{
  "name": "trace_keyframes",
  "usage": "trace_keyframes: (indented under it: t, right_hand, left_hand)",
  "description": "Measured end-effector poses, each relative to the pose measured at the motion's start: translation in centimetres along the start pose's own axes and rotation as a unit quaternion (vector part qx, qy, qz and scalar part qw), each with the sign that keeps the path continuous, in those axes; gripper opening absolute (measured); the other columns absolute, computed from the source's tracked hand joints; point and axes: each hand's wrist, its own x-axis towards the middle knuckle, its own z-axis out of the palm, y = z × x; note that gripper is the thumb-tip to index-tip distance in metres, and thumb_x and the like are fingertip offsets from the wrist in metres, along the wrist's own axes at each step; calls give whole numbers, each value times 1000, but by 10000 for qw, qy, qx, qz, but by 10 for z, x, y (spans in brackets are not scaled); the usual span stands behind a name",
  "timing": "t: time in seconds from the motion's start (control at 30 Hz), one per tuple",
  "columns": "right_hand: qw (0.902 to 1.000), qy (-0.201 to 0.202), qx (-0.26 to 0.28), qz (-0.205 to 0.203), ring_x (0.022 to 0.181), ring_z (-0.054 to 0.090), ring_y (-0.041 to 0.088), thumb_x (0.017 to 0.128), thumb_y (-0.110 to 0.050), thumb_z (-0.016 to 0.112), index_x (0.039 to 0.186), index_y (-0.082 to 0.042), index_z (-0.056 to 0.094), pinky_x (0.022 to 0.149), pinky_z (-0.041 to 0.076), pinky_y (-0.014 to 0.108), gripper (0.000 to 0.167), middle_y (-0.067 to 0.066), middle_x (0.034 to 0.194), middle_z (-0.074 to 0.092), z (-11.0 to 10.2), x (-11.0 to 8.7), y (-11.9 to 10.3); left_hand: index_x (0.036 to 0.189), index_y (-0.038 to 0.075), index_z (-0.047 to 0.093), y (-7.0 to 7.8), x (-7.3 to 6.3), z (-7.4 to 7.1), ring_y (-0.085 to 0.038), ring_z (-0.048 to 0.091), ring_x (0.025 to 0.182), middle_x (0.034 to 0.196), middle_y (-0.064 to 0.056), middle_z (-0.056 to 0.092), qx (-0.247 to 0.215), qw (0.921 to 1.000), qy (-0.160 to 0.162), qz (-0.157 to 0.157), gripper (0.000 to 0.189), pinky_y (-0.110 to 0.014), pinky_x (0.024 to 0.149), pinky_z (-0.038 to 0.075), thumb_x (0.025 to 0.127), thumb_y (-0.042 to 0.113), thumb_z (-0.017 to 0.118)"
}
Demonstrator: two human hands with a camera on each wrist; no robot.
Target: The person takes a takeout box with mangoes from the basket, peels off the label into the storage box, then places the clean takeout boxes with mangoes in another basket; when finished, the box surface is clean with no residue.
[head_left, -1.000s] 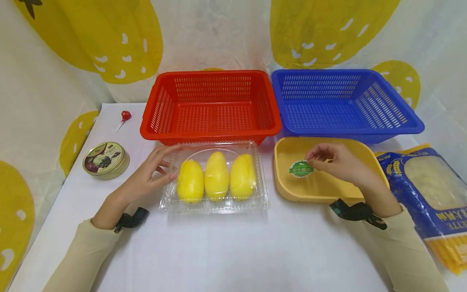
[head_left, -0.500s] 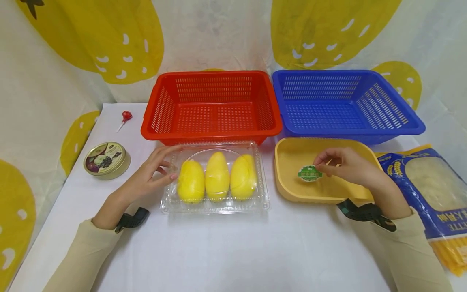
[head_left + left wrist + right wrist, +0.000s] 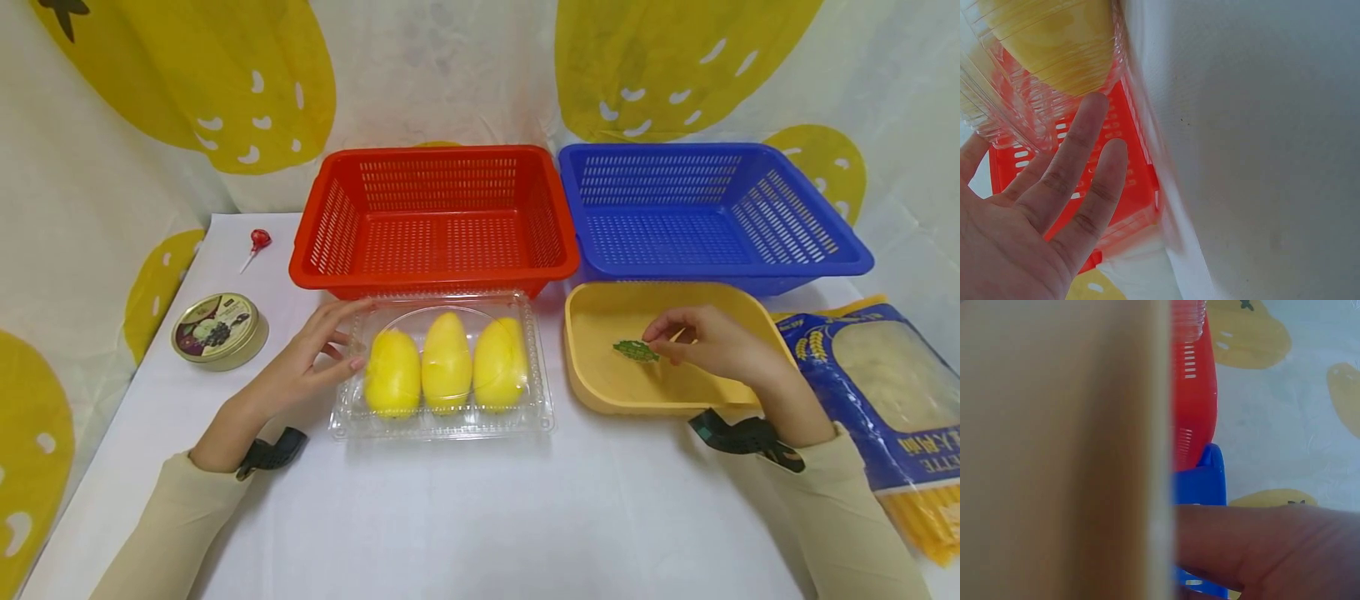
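White tablecloth (image 3: 465, 508), yellow-patterned backdrop behind. Two baskets, red (image 3: 435, 218) and blue (image 3: 705, 208); three mangoes in one clear box (image 3: 442, 417). Your right hand (image 3: 712, 343) pinches a small green sticker (image 3: 636, 351), edge-on, over the yellow tray (image 3: 600, 392). Your left hand (image 3: 300, 362) rests straight-fingered against the box.

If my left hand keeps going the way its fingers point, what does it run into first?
The left hand already touches the clear box of mangoes; going on, it would likely push the box, then meet the red basket.
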Motion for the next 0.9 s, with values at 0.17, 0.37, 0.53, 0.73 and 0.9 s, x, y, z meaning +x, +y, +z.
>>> trace_keyframes:
  t: [0.17, 0.37, 0.53, 0.73, 0.9]
  right_hand:
    - [9998, 24, -122, 134, 65, 60, 17, 91, -2, 63, 101, 8, 66, 59, 51, 25, 13, 9, 87, 67, 0, 1, 2]
    - [9995, 83, -235, 169, 63, 59, 15, 91, -1, 63, 98, 8, 66, 58, 51, 24, 12, 8, 84, 67, 1, 2, 5]
    - [9998, 16, -172, 99, 63, 59, 14, 90, 1, 64, 99, 8, 66, 59, 51, 25, 11, 8, 85, 67, 0, 1, 3]
    - [9997, 71, -235, 86, 62, 57, 14, 90, 2, 63, 98, 8, 66, 58, 49, 23, 11, 8, 83, 67, 1, 2, 3]
    - [9995, 39, -221, 218, 63, 58, 15, 90, 1, 62, 101, 9, 66, 58, 50, 23, 14, 10, 84, 67, 3, 3, 6]
  left_hand:
    - [153, 25, 27, 0, -1, 0, -26, 52, 109, 149, -6, 30, 14, 10000, 3, 8, 76, -46, 87, 51, 89, 16, 65]
    - [153, 24, 27, -1, 0, 0, -26, 53, 109, 149, -6, 30, 58, 10000, 5, 40, 76, -45, 87, 52, 89, 16, 66]
    - [154, 24, 27, 0, 0, -1, -27, 53, 110, 150, -6, 30, 60, 10000, -6, 35, 76, -46, 87, 51, 89, 16, 65]
    - [154, 25, 26, 0, 0, -1, -28, 52, 110, 151, -6, 29, 30, 10000, -21, 22, 76, -48, 88, 51, 89, 16, 65]
    - [154, 26, 26, -1, 0, 0, -27, 52, 109, 151, -6, 29, 29, 10000, -21, -58, 76, -48, 88, 51, 89, 17, 65]
